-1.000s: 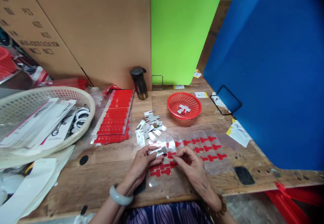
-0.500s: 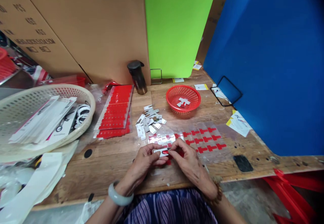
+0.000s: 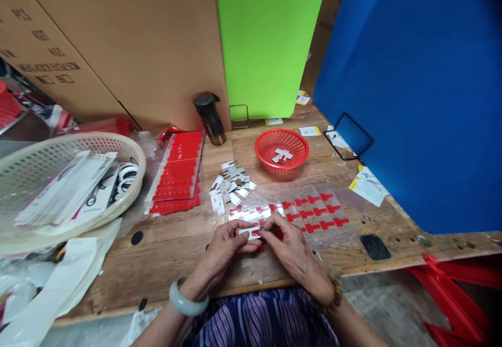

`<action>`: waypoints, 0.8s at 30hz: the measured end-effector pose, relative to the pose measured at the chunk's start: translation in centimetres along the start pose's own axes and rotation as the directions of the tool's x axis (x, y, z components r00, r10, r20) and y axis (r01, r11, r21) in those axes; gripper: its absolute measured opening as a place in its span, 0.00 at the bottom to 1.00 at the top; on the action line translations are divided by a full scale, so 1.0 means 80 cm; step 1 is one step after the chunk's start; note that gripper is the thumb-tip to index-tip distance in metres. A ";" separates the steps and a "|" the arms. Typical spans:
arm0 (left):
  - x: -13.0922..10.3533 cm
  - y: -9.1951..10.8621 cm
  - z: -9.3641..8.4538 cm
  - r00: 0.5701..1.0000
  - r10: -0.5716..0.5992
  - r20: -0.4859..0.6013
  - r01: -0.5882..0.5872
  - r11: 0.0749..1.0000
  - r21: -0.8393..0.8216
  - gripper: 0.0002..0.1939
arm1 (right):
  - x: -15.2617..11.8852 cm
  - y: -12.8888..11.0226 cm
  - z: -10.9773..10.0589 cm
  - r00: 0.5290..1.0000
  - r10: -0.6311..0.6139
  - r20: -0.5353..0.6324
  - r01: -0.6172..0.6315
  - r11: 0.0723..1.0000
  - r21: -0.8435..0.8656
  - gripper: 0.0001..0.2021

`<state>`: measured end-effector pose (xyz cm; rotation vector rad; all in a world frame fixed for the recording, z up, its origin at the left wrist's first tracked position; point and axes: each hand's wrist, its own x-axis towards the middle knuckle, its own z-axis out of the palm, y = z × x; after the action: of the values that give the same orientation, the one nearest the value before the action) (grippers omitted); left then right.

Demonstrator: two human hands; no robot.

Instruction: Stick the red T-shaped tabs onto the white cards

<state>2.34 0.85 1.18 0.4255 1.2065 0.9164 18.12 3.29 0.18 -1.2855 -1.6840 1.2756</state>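
Observation:
My left hand point(image 3: 223, 249) pinches a small white slotted metal plate point(image 3: 245, 234) between thumb and fingers, low over the table. On its right part lies a red sticker point(image 3: 255, 233). My right hand point(image 3: 293, 246) is closed at that end, thumb and forefinger pinching the sticker's edge; the fingertips partly cover it. Beneath both hands a clear sheet with red T-shaped stickers point(image 3: 307, 213) stretches to the right. Just beyond my left hand is a loose pile of similar slotted plates point(image 3: 231, 186). A red plastic basket point(image 3: 261, 154) behind holds several plates bearing red.
Red sticker sheets point(image 3: 178, 172) lie stacked left of the pile. A cream basket point(image 3: 141, 166) with cards and rings stands at far left. A dark flask point(image 3: 210, 119) is at the back. Green point(image 3: 266, 44) and blue point(image 3: 408, 101) panels stand behind and right, with black wire loops point(image 3: 349, 137).
The view has shifted slightly. Both hands stay at the plate, and the red sticker on it sits at a slightly different angle under my right fingertips.

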 end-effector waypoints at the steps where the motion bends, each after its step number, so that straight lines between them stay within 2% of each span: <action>1: 0.000 0.000 0.000 1.000 0.004 -0.001 -0.004 1.000 0.007 0.13 | 0.000 0.001 0.000 1.000 -0.002 0.002 0.002 1.000 0.005 0.05; 10: 0.000 -0.002 -0.002 1.000 0.003 -0.014 -0.003 1.000 0.004 0.17 | -0.001 0.004 0.004 1.000 -0.005 0.002 0.005 1.000 0.030 0.06; 14: 0.002 -0.007 -0.004 0.999 0.039 0.002 -0.039 0.999 0.024 0.19 | -0.001 0.005 0.006 1.000 -0.003 0.011 0.002 0.998 0.057 0.06; 24: 0.009 -0.010 -0.009 0.991 0.114 -0.073 -0.106 0.989 0.103 0.19 | -0.011 0.003 0.017 0.997 0.066 -0.028 -0.065 0.997 0.053 0.05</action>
<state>1.99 0.81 -0.05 0.5443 1.3148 0.9779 17.22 2.05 -0.43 -1.3321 -1.5899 1.3230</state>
